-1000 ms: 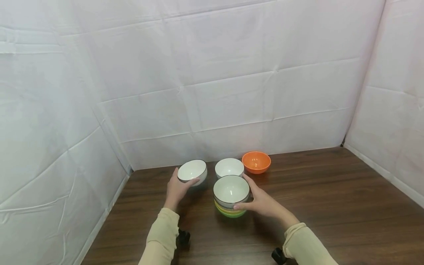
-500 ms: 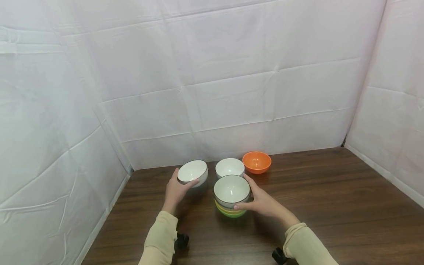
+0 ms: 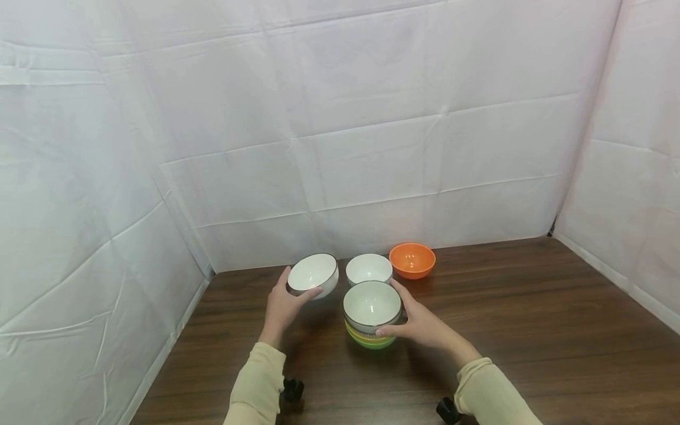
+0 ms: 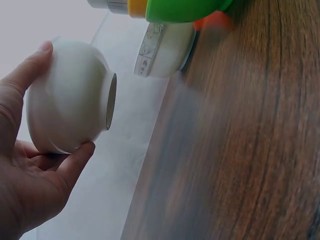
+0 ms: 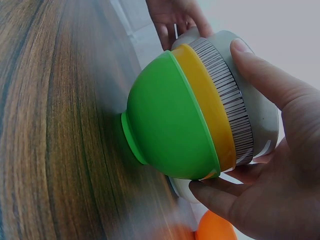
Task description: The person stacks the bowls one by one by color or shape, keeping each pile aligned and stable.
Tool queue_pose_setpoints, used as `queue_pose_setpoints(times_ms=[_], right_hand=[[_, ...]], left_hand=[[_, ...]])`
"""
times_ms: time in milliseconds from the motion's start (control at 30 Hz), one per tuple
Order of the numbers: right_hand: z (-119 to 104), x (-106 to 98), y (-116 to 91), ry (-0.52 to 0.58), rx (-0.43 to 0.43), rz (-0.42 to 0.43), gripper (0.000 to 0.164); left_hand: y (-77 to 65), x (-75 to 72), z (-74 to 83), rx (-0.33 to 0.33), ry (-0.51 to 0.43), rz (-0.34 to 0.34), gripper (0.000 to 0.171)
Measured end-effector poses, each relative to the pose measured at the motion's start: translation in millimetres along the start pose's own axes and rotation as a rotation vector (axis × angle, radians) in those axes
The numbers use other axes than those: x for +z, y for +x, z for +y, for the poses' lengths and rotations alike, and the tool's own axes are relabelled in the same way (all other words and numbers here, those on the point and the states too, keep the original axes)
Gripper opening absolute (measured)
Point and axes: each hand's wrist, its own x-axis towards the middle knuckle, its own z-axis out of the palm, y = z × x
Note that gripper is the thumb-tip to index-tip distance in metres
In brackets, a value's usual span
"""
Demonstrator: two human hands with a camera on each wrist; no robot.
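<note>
My left hand (image 3: pixel 283 304) grips a white bowl with a dark rim (image 3: pixel 312 273), thumb and fingers on its sides. In the left wrist view this bowl (image 4: pixel 70 97) is held up off the table, its foot showing. My right hand (image 3: pixel 422 323) holds the upper part of a bowl stack in the middle. The stack's top is a greyish-white, dark-rimmed bowl (image 3: pixel 372 304). Below it, in the right wrist view, come a black-striped bowl (image 5: pixel 227 90), a yellow bowl (image 5: pixel 207 100) and a green bowl (image 5: pixel 165 115), whose foot is on or close to the table.
Just behind the stack stands another white bowl (image 3: pixel 368 267), with a patterned side seen in the left wrist view. An orange bowl (image 3: pixel 412 261) is at the back right of it. White cloth (image 3: pixel 372 147) walls the dark wooden table (image 3: pixel 531 330) at back and sides.
My left hand has raised its white bowl slightly and moved it a little to the right, tilting it more. The right hand and the stack stay where they were.
</note>
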Motion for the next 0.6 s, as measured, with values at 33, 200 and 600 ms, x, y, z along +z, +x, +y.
queue_pose_setpoints(times_ms=[33,200,600], right_hand=[[0.0,0.1,-0.1,0.001,-0.003,0.001,0.106],[0.1,0.4,0.7,0.008,0.005,0.007,0.107],[3.2,1.1,2.1,0.009,0.032,0.008,0.109]], left_hand=[[-0.5,-0.1,0.4,0.003,-0.002,-0.001,0.099],[-2.9,0.1,3.3,0.031,-0.021,0.003,0.096],[-9.5,4.2,11.8,0.053,-0.098,0.014,0.096]])
